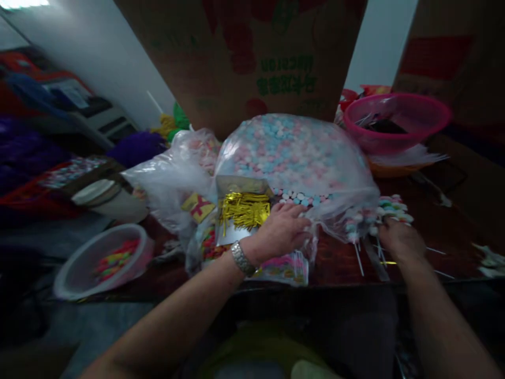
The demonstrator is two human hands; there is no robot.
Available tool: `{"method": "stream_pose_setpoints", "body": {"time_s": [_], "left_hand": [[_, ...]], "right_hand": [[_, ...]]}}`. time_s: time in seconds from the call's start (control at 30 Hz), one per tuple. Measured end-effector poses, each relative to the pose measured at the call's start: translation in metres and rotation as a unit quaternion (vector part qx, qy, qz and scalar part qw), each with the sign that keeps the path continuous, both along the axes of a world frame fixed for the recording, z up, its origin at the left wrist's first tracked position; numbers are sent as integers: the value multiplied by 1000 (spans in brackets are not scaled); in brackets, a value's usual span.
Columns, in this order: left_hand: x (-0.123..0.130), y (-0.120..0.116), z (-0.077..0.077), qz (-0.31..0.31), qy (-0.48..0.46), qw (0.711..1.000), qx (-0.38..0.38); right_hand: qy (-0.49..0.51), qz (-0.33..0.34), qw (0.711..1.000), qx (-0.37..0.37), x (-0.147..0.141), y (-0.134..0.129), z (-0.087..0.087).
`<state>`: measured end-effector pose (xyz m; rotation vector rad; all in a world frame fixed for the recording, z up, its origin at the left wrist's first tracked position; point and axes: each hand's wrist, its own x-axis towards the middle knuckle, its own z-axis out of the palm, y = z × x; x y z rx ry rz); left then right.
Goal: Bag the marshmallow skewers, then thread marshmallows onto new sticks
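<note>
My left hand (282,229), with a metal watch (242,259) on the wrist, reaches to the mouth of a big clear bag (295,152) of pink, blue and white candies. Its fingers are stretched out, palm down, near loose candies (302,198) at the opening. Left of it, gold twist ties (246,209) lie in a small open box (231,184). My right hand (402,241) is at a cluster of candy skewers (394,208) with white sticks. Its fingers are curled in among them, partly hidden and a little blurred, and seem closed on a candy skewer.
A pink bowl (398,139) stands at the back right, a white bowl (136,273) with colourful candies at the front left. Behind the bag rises a large cardboard box (221,79). A lidded tub (114,202) is at left. Loose sticks (444,273) lie near the table edge.
</note>
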<state>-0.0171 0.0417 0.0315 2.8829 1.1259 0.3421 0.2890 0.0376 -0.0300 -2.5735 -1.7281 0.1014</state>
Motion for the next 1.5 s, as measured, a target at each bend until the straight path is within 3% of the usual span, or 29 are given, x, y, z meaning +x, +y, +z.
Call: {"method": "stream_pose_setpoints", "body": {"time_s": [0.1,0.13,0.2,0.27,0.37,0.47,0.57,0.7,0.8,0.9,0.97,1.07,1.17,1.23,1.3,1.4,1.5], "left_hand": [[-53,-17,11,128,-41,990,-33],[-68,-25,10,143,-33,988,-55],[-87,-43,0,147,7,985,-95],[-94,-59,-14,165,50,978,-116],[-96,-75,-32,218,81,964,-127],[-100,-82,-42,233,75,961,-126],[-103,-86,-47,230,57,965,-109],[-99,-85,-51,238,46,965,-97],[-96,-83,-54,246,41,963,-102],[-96,-81,-58,264,35,957,-113],[-99,-80,-58,272,35,953,-127],[-103,-78,-46,278,29,945,-171],[-92,-70,-17,258,-59,951,-162],[-75,-61,3,192,-119,965,-132],[-55,-53,15,118,-133,972,-155],[-32,-46,11,71,-138,943,-296],[-24,-45,-7,60,-185,890,-411]], "right_hand": [[-46,-33,998,36,-6,-13,6],[-51,-18,995,82,-15,-20,8],[10,86,984,155,-49,-37,9],[157,250,947,124,-98,-52,6],[217,383,889,124,-175,-60,-5],[194,417,879,123,-226,-54,-16],[226,419,875,89,-246,-45,-27],[282,425,856,87,-248,-38,-42],[275,420,858,106,-244,-36,-43],[216,410,871,164,-231,-33,-34],[178,361,884,238,-213,-29,-25],[219,290,875,319,-179,-29,-11],[352,302,848,256,-154,-45,2],[422,304,830,202,-150,-61,11],[464,305,810,191,-152,-75,19],[548,269,771,179,-154,-84,24],[656,221,716,90,-150,-81,20]]}}
